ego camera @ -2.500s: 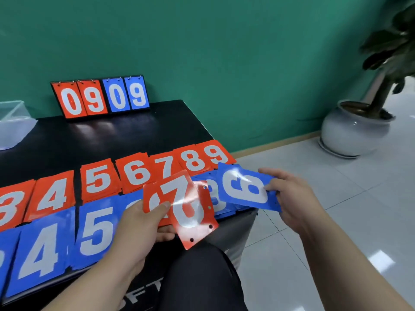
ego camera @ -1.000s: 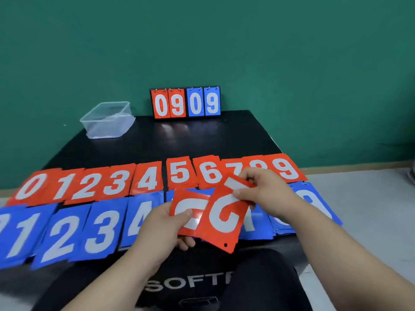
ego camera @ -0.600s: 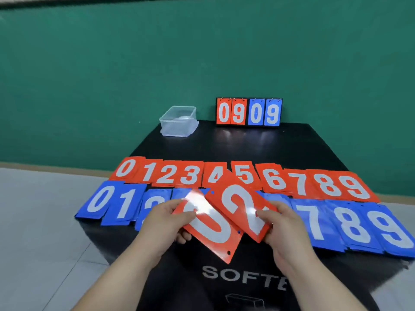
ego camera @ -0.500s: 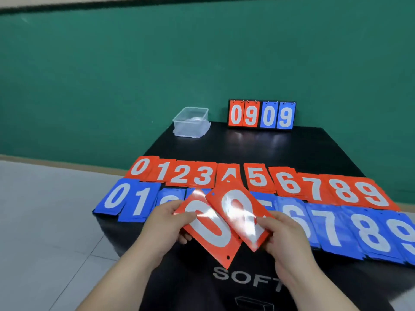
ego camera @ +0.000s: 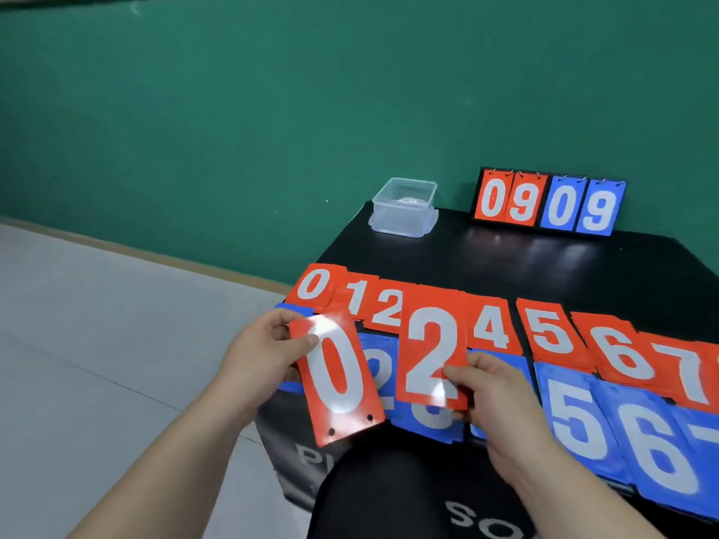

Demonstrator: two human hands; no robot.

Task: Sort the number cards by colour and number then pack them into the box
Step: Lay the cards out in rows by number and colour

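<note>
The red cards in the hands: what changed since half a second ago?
The right hand has pulled the red 2 card off the red 0 card, up and to the right; they no longer overlap. The left hand still grips the red 0 card. The card rows, the clear box and the scoreboard stayed.

I've pulled the 2 overlapping cards apart: my left hand (ego camera: 264, 359) now holds the red 0 card (ego camera: 336, 379) alone, and my right hand (ego camera: 494, 398) has raised the red 2 card (ego camera: 432, 352) upright beside it.
</note>
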